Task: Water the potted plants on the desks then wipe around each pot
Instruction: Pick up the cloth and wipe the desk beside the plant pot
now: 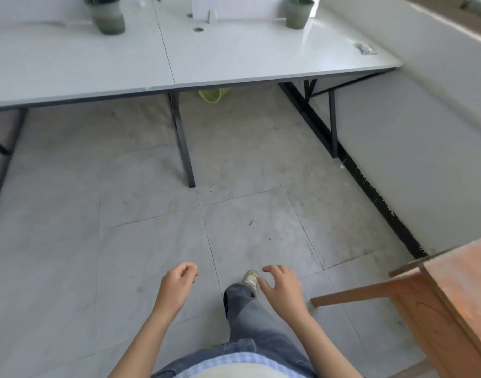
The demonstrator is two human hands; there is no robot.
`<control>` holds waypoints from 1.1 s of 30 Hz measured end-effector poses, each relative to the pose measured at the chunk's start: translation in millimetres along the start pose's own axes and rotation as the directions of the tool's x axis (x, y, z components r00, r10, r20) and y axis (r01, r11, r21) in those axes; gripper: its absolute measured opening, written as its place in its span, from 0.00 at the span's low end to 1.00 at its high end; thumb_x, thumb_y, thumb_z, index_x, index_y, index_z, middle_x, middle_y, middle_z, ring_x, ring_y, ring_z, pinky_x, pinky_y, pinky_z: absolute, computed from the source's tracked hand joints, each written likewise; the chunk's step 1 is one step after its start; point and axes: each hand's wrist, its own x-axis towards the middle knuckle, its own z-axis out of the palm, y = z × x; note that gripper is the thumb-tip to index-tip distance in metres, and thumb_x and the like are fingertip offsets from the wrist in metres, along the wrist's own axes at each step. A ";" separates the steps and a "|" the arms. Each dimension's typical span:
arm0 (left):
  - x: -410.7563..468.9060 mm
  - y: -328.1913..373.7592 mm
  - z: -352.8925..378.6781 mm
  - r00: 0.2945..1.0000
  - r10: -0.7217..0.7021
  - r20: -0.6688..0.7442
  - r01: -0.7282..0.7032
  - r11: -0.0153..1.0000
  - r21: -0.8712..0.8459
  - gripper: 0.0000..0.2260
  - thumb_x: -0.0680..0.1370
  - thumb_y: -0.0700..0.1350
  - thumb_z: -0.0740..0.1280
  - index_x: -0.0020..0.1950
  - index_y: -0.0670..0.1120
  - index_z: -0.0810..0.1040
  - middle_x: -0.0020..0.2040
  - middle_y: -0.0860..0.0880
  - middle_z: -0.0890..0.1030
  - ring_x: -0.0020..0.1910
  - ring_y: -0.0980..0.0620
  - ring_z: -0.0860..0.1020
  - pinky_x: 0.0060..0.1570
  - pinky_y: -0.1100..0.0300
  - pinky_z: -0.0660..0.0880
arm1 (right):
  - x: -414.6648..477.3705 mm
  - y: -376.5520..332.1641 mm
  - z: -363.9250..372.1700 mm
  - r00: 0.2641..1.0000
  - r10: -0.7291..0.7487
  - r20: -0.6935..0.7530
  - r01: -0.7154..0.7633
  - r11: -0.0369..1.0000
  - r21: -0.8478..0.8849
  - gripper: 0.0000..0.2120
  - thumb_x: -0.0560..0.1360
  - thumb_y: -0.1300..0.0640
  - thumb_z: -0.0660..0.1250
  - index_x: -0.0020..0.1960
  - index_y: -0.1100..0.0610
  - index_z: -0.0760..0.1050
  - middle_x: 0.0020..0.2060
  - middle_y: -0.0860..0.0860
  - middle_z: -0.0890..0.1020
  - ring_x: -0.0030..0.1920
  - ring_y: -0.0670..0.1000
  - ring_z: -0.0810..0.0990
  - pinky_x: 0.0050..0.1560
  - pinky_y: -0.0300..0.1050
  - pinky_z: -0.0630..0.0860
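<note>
Nearest to me, the left hand (176,282) hangs loosely curled and empty. The right hand (281,289) is spread, relaxed and also empty, beside my forward shoe (251,278). Far ahead, across the floor, white desks (70,64) carry two grey-green pots: the left pot (107,16), then the right pot (298,13) beside a white divider (233,6). I judge them smooth, heavy with soil and breakable, best steadied low around the belly. No watering can or cloth shows. A green basket (213,94) lies under the desks, and a wooden table (452,296) crowds my right.
</note>
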 end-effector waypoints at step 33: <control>438.3 375.4 163.5 0.949 0.204 0.239 -0.214 0.977 0.015 0.12 0.78 0.40 0.60 0.37 0.49 0.75 0.38 0.50 0.78 0.41 0.50 0.75 0.43 0.62 0.70 | 454.4 5.0 -224.9 0.923 0.303 -0.237 -0.262 0.946 0.192 0.16 0.76 0.52 0.60 0.62 0.55 0.71 0.62 0.52 0.74 0.65 0.52 0.67 0.63 0.49 0.63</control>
